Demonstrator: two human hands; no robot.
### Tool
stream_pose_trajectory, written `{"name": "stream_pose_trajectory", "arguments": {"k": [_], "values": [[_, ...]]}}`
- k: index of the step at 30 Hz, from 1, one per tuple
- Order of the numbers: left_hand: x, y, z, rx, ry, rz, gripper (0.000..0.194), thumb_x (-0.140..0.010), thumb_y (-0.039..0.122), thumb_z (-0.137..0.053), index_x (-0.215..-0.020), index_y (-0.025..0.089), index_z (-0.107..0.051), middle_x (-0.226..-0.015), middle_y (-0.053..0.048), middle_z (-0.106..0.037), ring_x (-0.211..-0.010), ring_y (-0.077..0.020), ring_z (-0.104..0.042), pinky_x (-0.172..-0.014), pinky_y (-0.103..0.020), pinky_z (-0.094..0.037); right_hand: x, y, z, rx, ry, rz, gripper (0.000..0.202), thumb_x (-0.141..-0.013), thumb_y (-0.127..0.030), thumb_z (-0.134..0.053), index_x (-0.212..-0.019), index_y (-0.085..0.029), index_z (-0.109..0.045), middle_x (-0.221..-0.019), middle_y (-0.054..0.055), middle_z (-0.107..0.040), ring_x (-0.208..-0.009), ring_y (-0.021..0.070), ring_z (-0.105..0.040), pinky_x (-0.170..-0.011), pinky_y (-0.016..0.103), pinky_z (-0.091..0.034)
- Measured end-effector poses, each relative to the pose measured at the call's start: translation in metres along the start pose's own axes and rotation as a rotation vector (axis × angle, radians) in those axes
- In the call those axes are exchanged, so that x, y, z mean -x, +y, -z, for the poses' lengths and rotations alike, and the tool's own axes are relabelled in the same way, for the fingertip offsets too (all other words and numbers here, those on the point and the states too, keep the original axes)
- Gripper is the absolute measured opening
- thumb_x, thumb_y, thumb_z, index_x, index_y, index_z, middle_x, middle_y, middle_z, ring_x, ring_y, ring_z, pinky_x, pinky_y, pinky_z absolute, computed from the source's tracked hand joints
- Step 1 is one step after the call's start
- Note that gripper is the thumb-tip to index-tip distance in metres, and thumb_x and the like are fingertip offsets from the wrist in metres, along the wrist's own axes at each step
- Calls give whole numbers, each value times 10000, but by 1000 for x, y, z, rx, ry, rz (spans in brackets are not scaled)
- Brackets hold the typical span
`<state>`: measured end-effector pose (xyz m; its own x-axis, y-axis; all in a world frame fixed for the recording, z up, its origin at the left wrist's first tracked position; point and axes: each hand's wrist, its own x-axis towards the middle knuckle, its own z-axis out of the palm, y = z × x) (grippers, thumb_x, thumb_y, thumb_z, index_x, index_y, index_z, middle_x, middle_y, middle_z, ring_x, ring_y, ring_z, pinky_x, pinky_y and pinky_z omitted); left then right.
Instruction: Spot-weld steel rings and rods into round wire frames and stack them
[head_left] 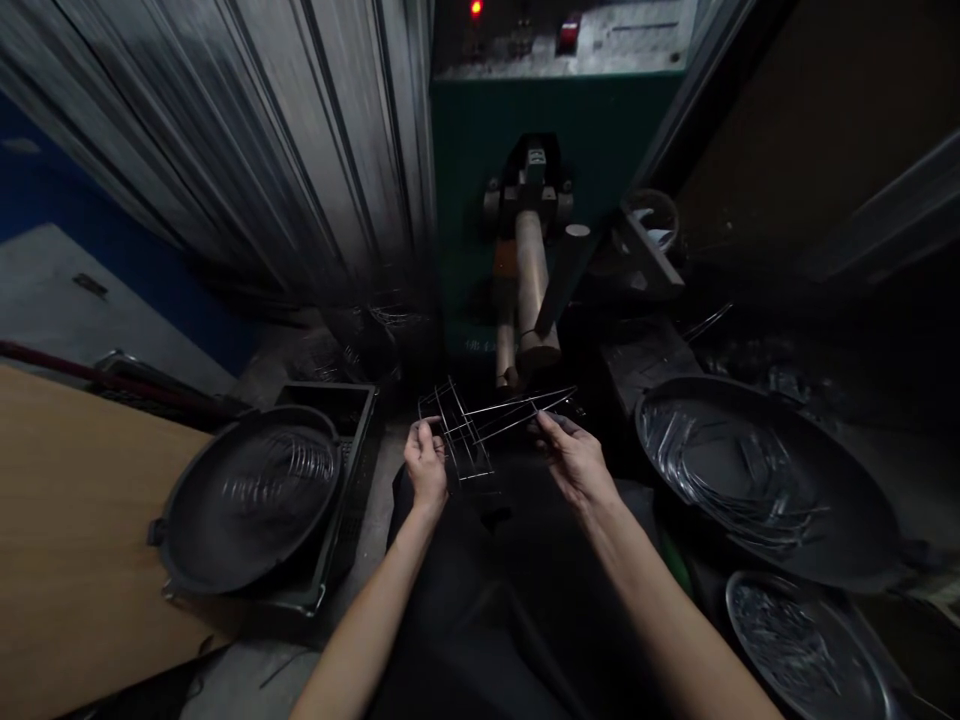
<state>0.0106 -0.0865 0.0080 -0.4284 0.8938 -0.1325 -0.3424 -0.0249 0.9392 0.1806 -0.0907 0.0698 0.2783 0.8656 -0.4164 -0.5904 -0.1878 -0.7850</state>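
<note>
Between my hands is a small wire rack point(466, 437) made of thin crossed metal rods, with long wires running out to the right into a narrow point. My left hand point(426, 462) is closed on the rack's left side, thumb on top. At the narrow right end, my right hand point(574, 452) pinches the wires between thumb and fingers. The rack hangs just below the thick metal arms point(534, 290) of a green machine point(480, 140), and I see a gap between rack and arms. Fine details of the wires are lost in the dark.
To the left, a black pan point(195, 530) with curved wire pieces sits on a dark crate point(367, 400). On the right stands a larger black pan point(862, 520) of bent wires, and below it a metal bowl point(862, 670) of small wire pieces. A red light point(476, 9) glows on the machine.
</note>
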Motion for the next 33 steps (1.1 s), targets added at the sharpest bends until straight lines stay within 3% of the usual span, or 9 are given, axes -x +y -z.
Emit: {"name": "stream_pose_trajectory", "arguments": {"k": [16, 26, 33], "values": [[0, -1, -4, -57, 45, 24, 383, -833, 529, -488, -902, 165, -584, -492, 93, -267, -380, -35, -231, -368, -134, -175, -8, 12, -9, 0, 55, -60, 321, -453, -207, -875, -687, -151, -663, -664, -10, -654, -601, 86, -610, -459, 138, -447], [-9, 1, -10, -41, 47, 19, 412, -815, 551, -508, -894, 157, -596, -493, 92, -271, -381, -34, -236, -370, -139, -180, -22, 14, -12, 72, 34, 13, 208, -557, -221, -803, -689, -160, -654, -681, 18, -660, -612, 126, -627, -458, 180, -476], [-6, 8, -12, -20, 45, 27, 400, -806, 546, -523, -892, 163, -599, -508, 92, -266, -376, -27, -224, -365, -141, -166, -16, 7, -19, -25, 92, -73, 200, -545, -151, -819, -661, -160, -656, -667, 11, -665, -598, 112, -622, -456, 154, -483]]}}
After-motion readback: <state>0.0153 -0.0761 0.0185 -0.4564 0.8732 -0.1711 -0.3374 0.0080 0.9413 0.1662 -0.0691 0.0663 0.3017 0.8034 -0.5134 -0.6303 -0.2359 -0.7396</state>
